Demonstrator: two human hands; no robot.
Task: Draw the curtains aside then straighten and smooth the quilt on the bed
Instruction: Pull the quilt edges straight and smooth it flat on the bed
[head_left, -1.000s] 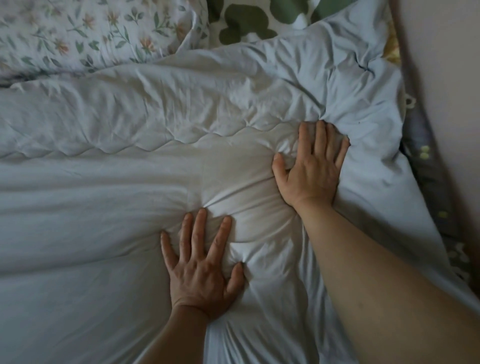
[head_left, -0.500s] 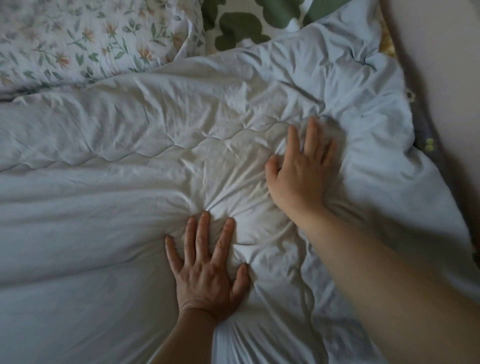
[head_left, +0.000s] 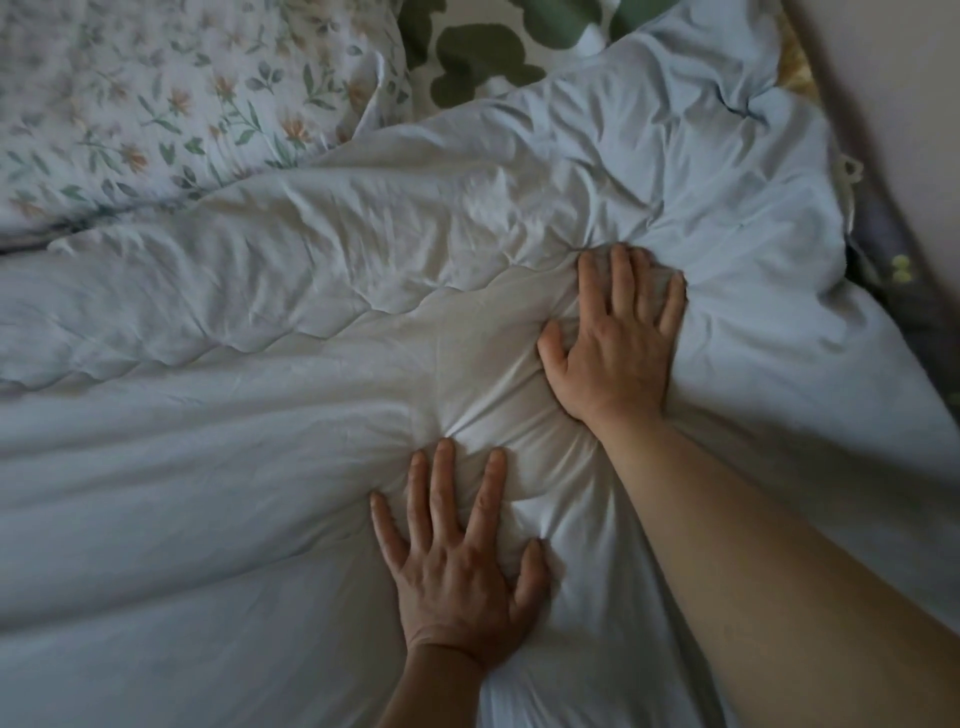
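Two hands press on the pale blue quilt (head_left: 234, 519), which covers the bed across nearly the whole view. Nearest, the left hand (head_left: 457, 566) lies palm down, its fingers (head_left: 447, 483) spread and straight, gripping nothing; it has not shifted in the last second and seems to anchor the cloth. Beyond it and further right, the right hand (head_left: 618, 353) is also flat, fingers (head_left: 621, 280) extended and sunk a little into the padding, holding nothing. Half a second ago that hand was blurred in mid-stroke; now it is settled again at nearly the same spot. The stroke has changed little: a puffed bulge with radiating puckers sits between the two hands, and creases run on toward the quilt's top edge. Smoothing therefore looks only partly done, and the rumpled far right corner probably needs more passes or a tug. Farther off, a floral pillow (head_left: 130, 104) and a green-blotched pillow (head_left: 478, 57) lie at the head, with the wall (head_left: 893, 104) at right. No curtains are in view.
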